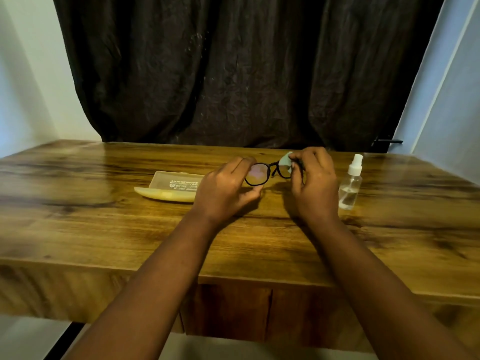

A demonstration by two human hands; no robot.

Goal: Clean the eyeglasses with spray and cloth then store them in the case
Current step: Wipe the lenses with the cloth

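I hold the eyeglasses [270, 172] just above the worktop [104, 229], my left hand [226, 190] pinching the frame at one lens to steady it. My right hand [314, 183] pinches the pale green cloth [285, 159] over the other lens, so I judge I am wiping it. The spray bottle [350, 183] stands upright just beside my right hand, and the case [168, 187] lies open to my left, ready for the glasses.
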